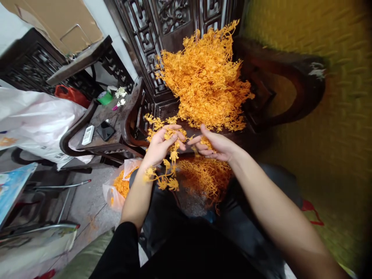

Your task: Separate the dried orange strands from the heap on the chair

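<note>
A large tangled heap of orange plastic floral pieces lies on the dark carved wooden chair. In front of it, my left hand is closed round a branching orange strand, which hangs over the wrist and below the fingers. Close to its right is my right hand, palm turned inward and fingers curved, with small orange pieces lying in the palm. The fingertips of the two hands are a small gap apart. Below them, between the legs, sits another orange mass.
A plastic bag of orange pieces stands on the floor at the left. A phone, a white box and a green tape roll lie on the side table. The chair's curved armrest is at right.
</note>
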Available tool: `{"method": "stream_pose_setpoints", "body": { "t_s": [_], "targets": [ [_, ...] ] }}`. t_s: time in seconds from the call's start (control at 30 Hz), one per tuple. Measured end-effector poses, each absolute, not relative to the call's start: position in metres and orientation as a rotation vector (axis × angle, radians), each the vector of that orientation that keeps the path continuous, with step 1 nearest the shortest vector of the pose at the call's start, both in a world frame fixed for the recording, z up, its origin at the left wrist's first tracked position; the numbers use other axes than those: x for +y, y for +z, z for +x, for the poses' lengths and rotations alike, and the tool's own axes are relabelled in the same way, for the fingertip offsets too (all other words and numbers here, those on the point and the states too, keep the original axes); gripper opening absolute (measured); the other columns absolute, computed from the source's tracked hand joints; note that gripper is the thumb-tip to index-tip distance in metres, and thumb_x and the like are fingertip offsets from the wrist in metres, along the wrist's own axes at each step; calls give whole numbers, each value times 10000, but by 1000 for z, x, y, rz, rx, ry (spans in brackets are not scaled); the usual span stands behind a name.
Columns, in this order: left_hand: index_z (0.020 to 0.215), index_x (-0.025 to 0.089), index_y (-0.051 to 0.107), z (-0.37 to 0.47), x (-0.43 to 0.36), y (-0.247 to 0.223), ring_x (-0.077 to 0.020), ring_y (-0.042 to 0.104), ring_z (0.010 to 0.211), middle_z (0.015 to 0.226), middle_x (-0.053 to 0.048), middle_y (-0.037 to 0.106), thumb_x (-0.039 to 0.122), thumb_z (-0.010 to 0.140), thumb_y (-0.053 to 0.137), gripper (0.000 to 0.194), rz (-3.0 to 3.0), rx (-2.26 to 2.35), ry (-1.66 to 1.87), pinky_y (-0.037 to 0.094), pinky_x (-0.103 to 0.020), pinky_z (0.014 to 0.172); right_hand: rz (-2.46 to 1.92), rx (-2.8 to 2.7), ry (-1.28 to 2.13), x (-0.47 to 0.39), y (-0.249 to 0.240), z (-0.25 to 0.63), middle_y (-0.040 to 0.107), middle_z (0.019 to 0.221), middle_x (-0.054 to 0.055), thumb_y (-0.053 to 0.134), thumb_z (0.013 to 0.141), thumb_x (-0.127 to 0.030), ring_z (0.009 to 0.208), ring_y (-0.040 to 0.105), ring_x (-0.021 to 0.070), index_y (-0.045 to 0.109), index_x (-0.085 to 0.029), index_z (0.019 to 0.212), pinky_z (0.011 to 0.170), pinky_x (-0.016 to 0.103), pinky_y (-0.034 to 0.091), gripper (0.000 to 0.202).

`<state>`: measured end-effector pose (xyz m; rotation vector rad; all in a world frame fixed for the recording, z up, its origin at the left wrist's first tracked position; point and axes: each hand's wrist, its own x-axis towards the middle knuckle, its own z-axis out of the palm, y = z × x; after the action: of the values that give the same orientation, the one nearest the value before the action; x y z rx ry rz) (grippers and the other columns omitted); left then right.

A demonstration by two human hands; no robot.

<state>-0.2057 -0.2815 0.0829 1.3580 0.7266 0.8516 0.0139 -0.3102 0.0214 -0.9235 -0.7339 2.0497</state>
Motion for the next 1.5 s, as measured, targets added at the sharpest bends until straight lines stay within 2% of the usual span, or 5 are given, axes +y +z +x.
{"method": "stream_pose_setpoints", "body": {
  "t_s": [0.2,0.4,0.57,0.87,1.5],
  "targets": [
    [971,160,659,-205,-280,76,-82,531,543,792,4,593,223,750,639,230,1124,690,663,368,-231,481,-855,-429,1948,-306,21,20,479,577,0,616,926,-464,422,428,64,580,-148,682,292,135,184,401],
    [616,174,484,-202,-282,66,-51,366,383,498,62,349,626,922,578,554,1278,639,484,208,-233,430,-952,-484,1839,-310,23,14,716,867,138,632,839,-189,622,665,124,717,-88,917,305,143,281,154],
    [727,153,614,-198,-285,58,-58,366,356,470,63,419,512,941,594,418,1273,662,484,252,-234,422,-879,-587,1836,-314,24,12,739,1021,149,655,763,-86,685,679,121,723,-107,1118,333,141,313,363],
    [834,129,696,-195,-286,53,-66,298,331,406,68,426,357,918,543,287,1307,682,380,213,-226,397,-966,-1067,1669,-326,32,-1,451,505,-78,692,884,-616,358,308,35,638,-163,867,299,170,186,457],
    [739,185,572,-184,-292,49,-66,371,341,419,59,474,639,940,571,496,1485,889,630,260,-223,407,-970,-1486,936,-325,30,1,670,797,21,678,917,-545,745,578,146,699,-172,816,718,277,442,387]
  ]
}}
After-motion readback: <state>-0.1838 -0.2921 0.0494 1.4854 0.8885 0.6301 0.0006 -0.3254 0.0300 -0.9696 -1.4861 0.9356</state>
